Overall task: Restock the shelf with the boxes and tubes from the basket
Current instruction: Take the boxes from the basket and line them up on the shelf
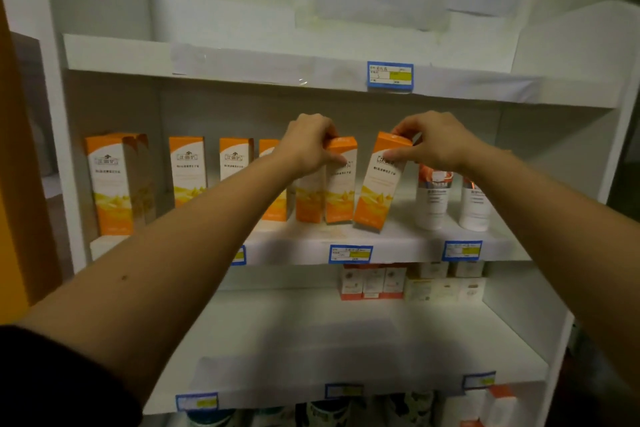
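The fingers (pixel 403 131) of the right hand (pixel 434 142) are clamped on the top of a tilted orange box (pixel 379 180), with the thumb pressed against its front face. This box leans to the right at its top, and its lower edge is set on the middle shelf (pixel 408 246). The fingers (pixel 334 160) of the left hand (pixel 308 146) are closed around the top of an upright orange box (pixel 341 184), which stands on the same shelf just to the left of the tilted one. A further box of the same print (pixel 309 198) is seen touching the upright box on its left side, partly hidden by the left forearm.

More orange boxes (pixel 188 170) are lined up along the left part of the shelf, with a wider one (pixel 112 184) at the far left. Two white tubes (pixel 433 198) are stood cap-down to the right of the tilted box, partly covered by the right wrist. Blue price labels (pixel 350 254) are fixed along the shelf's front edge.

On the shelf below, small red-and-white cartons (pixel 372 282) and pale cartons (pixel 445 286) are stacked toward the right rear. The upper shelf (pixel 242 61) is covered with white paper and carries one blue label (pixel 390 75).
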`<state>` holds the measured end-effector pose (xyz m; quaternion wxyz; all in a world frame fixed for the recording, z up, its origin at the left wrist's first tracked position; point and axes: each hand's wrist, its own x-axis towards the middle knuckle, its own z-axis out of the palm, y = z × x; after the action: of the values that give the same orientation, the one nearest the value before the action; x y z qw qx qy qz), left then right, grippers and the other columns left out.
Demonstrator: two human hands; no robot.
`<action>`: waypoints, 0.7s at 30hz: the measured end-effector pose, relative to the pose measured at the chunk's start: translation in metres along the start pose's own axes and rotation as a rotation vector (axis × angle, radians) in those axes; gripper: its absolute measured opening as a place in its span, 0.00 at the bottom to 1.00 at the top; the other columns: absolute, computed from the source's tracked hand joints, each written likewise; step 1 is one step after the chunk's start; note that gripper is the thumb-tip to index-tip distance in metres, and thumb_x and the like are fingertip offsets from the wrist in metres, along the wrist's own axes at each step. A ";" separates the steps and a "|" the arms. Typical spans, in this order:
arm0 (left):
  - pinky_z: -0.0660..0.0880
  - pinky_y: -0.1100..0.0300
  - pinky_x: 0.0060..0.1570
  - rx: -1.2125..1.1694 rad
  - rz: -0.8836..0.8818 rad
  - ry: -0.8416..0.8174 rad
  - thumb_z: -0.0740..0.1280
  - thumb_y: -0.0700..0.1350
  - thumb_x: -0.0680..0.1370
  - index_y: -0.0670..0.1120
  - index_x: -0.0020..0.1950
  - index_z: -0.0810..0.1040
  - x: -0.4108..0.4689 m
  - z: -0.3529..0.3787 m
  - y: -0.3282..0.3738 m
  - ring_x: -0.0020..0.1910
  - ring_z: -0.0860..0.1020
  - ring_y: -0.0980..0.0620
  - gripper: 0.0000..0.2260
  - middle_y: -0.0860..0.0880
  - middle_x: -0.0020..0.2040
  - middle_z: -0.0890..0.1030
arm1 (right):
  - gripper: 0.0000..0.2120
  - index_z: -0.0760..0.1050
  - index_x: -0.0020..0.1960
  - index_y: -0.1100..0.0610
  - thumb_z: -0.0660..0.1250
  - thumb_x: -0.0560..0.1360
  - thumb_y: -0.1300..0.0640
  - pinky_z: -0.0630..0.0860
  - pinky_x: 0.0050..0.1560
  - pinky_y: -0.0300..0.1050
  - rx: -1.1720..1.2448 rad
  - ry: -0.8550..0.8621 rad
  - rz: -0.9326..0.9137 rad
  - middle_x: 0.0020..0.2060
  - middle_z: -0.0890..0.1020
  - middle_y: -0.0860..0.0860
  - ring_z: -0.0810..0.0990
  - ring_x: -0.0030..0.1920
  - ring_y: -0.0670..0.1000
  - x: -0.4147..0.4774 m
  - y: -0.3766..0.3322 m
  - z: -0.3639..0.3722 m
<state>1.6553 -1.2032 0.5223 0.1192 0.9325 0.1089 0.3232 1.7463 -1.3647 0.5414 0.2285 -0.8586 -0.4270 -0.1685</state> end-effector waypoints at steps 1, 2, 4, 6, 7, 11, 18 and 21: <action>0.75 0.55 0.56 -0.001 -0.009 0.002 0.72 0.46 0.71 0.42 0.58 0.75 0.002 0.003 -0.001 0.56 0.77 0.46 0.18 0.43 0.59 0.79 | 0.22 0.74 0.61 0.57 0.70 0.71 0.49 0.74 0.58 0.50 -0.005 0.001 0.008 0.59 0.79 0.56 0.76 0.58 0.55 0.001 0.001 0.002; 0.75 0.55 0.57 0.001 -0.017 -0.003 0.71 0.46 0.72 0.42 0.59 0.75 0.004 0.006 -0.001 0.57 0.77 0.46 0.18 0.43 0.59 0.78 | 0.22 0.74 0.62 0.57 0.70 0.71 0.49 0.73 0.58 0.50 -0.009 0.000 0.018 0.59 0.79 0.56 0.76 0.58 0.55 0.003 0.003 0.003; 0.74 0.55 0.57 0.011 -0.031 -0.030 0.70 0.45 0.73 0.42 0.60 0.73 0.007 0.011 -0.003 0.58 0.76 0.45 0.17 0.43 0.60 0.77 | 0.22 0.73 0.62 0.57 0.70 0.71 0.50 0.73 0.58 0.49 -0.012 -0.005 0.038 0.60 0.78 0.56 0.76 0.59 0.55 0.006 0.005 0.006; 0.73 0.55 0.56 0.033 -0.038 -0.048 0.68 0.44 0.74 0.42 0.61 0.73 0.009 0.017 -0.004 0.58 0.76 0.45 0.17 0.43 0.60 0.77 | 0.22 0.73 0.63 0.57 0.69 0.71 0.50 0.72 0.57 0.48 -0.012 -0.007 0.057 0.60 0.78 0.56 0.76 0.59 0.56 0.008 0.006 0.009; 0.73 0.55 0.57 0.056 -0.032 -0.049 0.67 0.45 0.75 0.43 0.62 0.73 0.010 0.019 -0.004 0.59 0.76 0.45 0.16 0.43 0.60 0.77 | 0.22 0.73 0.63 0.57 0.69 0.72 0.50 0.72 0.57 0.49 -0.016 -0.007 0.062 0.60 0.78 0.56 0.76 0.59 0.56 0.009 0.007 0.010; 0.71 0.54 0.56 0.326 0.070 0.039 0.64 0.47 0.77 0.45 0.63 0.74 0.011 0.028 -0.002 0.60 0.72 0.45 0.16 0.44 0.62 0.73 | 0.23 0.72 0.64 0.57 0.69 0.72 0.50 0.72 0.59 0.49 -0.044 -0.017 0.077 0.62 0.77 0.56 0.75 0.61 0.56 0.014 0.009 0.016; 0.67 0.52 0.62 0.591 0.098 0.067 0.64 0.45 0.76 0.46 0.66 0.71 0.016 0.035 -0.005 0.63 0.70 0.45 0.17 0.44 0.63 0.73 | 0.21 0.71 0.65 0.58 0.67 0.74 0.53 0.72 0.61 0.51 -0.027 -0.056 0.131 0.62 0.76 0.56 0.75 0.62 0.57 0.027 0.010 0.027; 0.67 0.51 0.62 0.596 0.106 0.050 0.63 0.45 0.77 0.46 0.67 0.68 0.015 0.034 -0.005 0.64 0.70 0.45 0.18 0.44 0.64 0.74 | 0.21 0.68 0.66 0.56 0.65 0.75 0.55 0.72 0.63 0.52 -0.007 -0.050 0.151 0.64 0.75 0.57 0.74 0.64 0.58 0.030 0.012 0.033</action>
<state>1.6878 -1.1991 0.5035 -0.1795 0.9225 0.1531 0.3055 1.7762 -1.3333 0.5251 0.2268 -0.8930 -0.3660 -0.1308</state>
